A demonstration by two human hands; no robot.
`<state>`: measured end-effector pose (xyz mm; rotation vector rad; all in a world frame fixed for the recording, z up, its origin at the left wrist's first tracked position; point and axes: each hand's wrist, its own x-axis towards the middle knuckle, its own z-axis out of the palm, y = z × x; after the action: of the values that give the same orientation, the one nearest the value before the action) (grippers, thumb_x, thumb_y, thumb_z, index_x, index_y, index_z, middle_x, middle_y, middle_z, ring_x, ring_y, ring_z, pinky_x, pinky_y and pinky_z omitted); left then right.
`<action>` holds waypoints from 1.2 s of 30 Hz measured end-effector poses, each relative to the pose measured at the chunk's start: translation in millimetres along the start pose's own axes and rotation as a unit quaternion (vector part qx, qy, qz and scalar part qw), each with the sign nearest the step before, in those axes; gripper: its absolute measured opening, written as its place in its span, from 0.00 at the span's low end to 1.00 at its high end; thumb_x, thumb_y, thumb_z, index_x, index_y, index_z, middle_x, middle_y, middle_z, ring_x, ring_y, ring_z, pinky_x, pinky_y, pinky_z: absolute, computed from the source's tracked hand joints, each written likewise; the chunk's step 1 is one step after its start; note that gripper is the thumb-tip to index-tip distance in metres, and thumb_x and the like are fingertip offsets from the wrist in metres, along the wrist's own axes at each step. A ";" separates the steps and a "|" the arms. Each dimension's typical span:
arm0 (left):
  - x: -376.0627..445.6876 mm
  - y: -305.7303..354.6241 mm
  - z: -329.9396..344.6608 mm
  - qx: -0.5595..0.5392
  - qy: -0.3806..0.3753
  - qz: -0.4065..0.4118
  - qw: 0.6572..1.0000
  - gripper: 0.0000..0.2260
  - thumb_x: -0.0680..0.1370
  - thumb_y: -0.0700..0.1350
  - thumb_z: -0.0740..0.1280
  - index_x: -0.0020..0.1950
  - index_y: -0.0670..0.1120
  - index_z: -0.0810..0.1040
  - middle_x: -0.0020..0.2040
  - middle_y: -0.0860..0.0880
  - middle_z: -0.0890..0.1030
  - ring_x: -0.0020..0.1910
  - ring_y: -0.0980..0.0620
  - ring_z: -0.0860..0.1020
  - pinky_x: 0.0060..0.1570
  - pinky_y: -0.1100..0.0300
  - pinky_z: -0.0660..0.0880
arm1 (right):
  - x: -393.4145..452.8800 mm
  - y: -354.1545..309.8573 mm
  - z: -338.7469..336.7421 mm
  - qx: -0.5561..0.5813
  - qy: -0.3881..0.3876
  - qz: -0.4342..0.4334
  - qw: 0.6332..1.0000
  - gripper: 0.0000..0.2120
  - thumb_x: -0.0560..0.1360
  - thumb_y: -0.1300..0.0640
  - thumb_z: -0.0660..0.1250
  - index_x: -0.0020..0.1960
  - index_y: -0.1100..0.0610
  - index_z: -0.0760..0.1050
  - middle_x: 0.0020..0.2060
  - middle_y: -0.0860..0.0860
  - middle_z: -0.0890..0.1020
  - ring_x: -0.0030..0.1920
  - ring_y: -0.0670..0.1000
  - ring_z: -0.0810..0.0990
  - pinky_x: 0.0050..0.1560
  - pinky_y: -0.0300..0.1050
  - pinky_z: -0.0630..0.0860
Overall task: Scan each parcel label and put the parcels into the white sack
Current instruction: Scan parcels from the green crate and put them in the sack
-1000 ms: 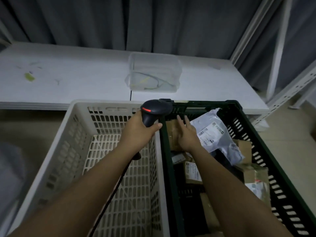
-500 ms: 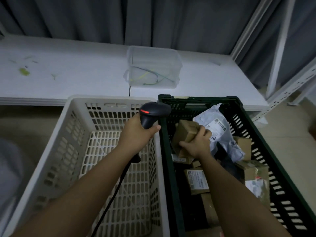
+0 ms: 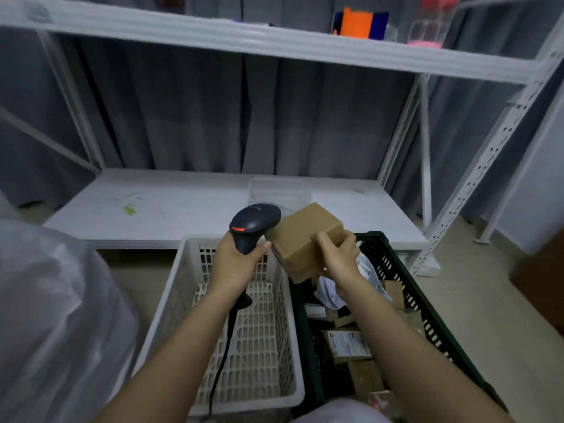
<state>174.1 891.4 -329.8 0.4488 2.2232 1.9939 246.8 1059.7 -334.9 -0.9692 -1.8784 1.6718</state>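
Closest of all, on the left side, is the white sack (image 3: 58, 315), a big soft bag of thin shiny plastic that sags; parcels should drop into it easily, but I think its floppy mouth may need to be held wide. Next come two crates side by side, touching: a white crate (image 3: 171, 303) with holes, where I see no parcels, and a dark green crate (image 3: 406, 288) full of parcels (image 3: 348, 343), small brown boxes with white labels and one soft plastic mail bag. A bit farther, the left hand (image 3: 236, 264) is wrapped around the handle of the black scanner (image 3: 253, 224), which shows a red stripe and has a cord hanging down into the white crate. The right hand (image 3: 340, 257) holds a small brown box (image 3: 305, 236) up in the air, above where the crates meet, just beside the scanner's head, fingers curled over its top edge and thumb under it. The box looks stiff and light, since one hand lifts it, and its cardboard looks dry, not slippery. Holding it by two opposite sides seems best, so the fingers do not cover the label. I cannot see a label on the sides facing us, so it may need turning. Behind is a low white desk (image 3: 183, 206), then a shelf frame (image 3: 274, 44) and grey curtains.
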 end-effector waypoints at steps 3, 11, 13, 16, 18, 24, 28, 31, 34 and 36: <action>-26.4 9.1 -21.3 -0.025 0.011 -0.007 1.000 0.16 0.73 0.44 0.74 0.58 0.42 0.77 0.41 0.50 0.81 0.37 0.53 0.77 0.35 0.61 0.73 | -32.6 -18.8 12.1 0.062 -0.010 0.053 0.997 0.31 0.75 0.43 0.66 0.73 0.49 0.56 0.65 0.51 0.61 0.59 0.56 0.68 0.42 0.52 0.80; -48.0 9.8 -70.7 -0.084 0.072 -0.032 0.993 0.13 0.73 0.41 0.73 0.55 0.45 0.75 0.43 0.51 0.80 0.41 0.54 0.79 0.37 0.70 0.74 | -74.2 -0.5 25.2 0.096 -0.206 -0.031 0.973 0.25 0.73 0.55 0.72 0.67 0.49 0.67 0.64 0.55 0.74 0.57 0.49 0.79 0.45 0.39 0.80; -43.9 7.3 -84.4 -0.122 0.092 -0.069 0.986 0.14 0.74 0.45 0.73 0.57 0.42 0.76 0.46 0.45 0.82 0.42 0.47 0.81 0.39 0.59 0.77 | -72.1 3.7 22.4 0.014 -0.236 -0.108 0.966 0.29 0.72 0.63 0.74 0.67 0.45 0.68 0.63 0.56 0.74 0.56 0.48 0.79 0.48 0.37 0.78; -40.3 6.7 -93.5 -0.157 0.099 -0.107 0.977 0.16 0.75 0.47 0.71 0.60 0.42 0.76 0.47 0.45 0.82 0.40 0.50 0.82 0.35 0.58 0.79 | -76.6 1.8 27.9 -0.055 -0.207 -0.192 0.958 0.32 0.69 0.59 0.77 0.64 0.37 0.66 0.65 0.52 0.69 0.63 0.48 0.72 0.63 0.44 0.73; -39.6 7.9 -95.7 -0.179 0.091 -0.116 0.973 0.13 0.76 0.45 0.71 0.58 0.43 0.76 0.44 0.47 0.82 0.34 0.54 0.82 0.30 0.62 0.78 | -75.4 -0.6 30.2 -0.076 -0.198 -0.223 0.951 0.31 0.68 0.56 0.78 0.61 0.36 0.65 0.66 0.49 0.68 0.66 0.49 0.69 0.65 0.46 0.70; -39.1 10.6 -96.8 -0.194 0.065 -0.115 0.972 0.08 0.76 0.45 0.70 0.54 0.46 0.78 0.41 0.49 0.84 0.34 0.55 0.83 0.32 0.62 0.78 | -66.5 -0.3 33.7 -0.021 -0.213 -0.166 0.963 0.29 0.70 0.60 0.76 0.61 0.51 0.60 0.57 0.49 0.73 0.55 0.42 0.77 0.49 0.35 0.78; -38.9 11.3 -98.2 -0.180 0.063 -0.108 0.976 0.11 0.74 0.45 0.72 0.55 0.45 0.79 0.49 0.45 0.85 0.46 0.48 0.84 0.44 0.54 0.81 | -64.7 2.8 44.1 0.056 -0.204 -0.080 0.974 0.20 0.74 0.53 0.71 0.62 0.48 0.67 0.55 0.59 0.77 0.52 0.55 0.81 0.52 0.55 0.81; -41.0 12.6 -100.5 -0.165 0.046 -0.105 0.980 0.11 0.73 0.45 0.73 0.54 0.46 0.78 0.47 0.46 0.85 0.44 0.49 0.84 0.40 0.56 0.80 | -62.7 5.0 45.2 0.063 -0.208 -0.041 0.975 0.20 0.75 0.47 0.68 0.64 0.48 0.68 0.50 0.57 0.82 0.46 0.56 0.83 0.52 0.62 0.80; -42.3 14.9 -103.7 -0.173 0.048 -0.106 0.978 0.10 0.73 0.44 0.73 0.53 0.45 0.78 0.44 0.47 0.85 0.40 0.51 0.84 0.37 0.59 0.77 | -61.8 8.3 42.8 0.075 -0.269 0.025 0.960 0.18 0.76 0.48 0.66 0.64 0.50 0.70 0.49 0.55 0.83 0.43 0.52 0.83 0.50 0.55 0.81; -43.5 15.5 -103.2 -0.168 0.052 -0.102 0.979 0.10 0.73 0.43 0.73 0.53 0.45 0.78 0.45 0.46 0.85 0.41 0.49 0.84 0.39 0.58 0.78 | -60.2 11.0 42.0 0.099 -0.289 0.036 0.951 0.12 0.78 0.52 0.65 0.60 0.52 0.74 0.51 0.55 0.83 0.45 0.50 0.83 0.50 0.50 0.80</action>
<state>188.1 781.7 -306.3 0.0759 1.8407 2.2592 258.1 987.1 -345.4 -0.4966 -1.9706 2.3234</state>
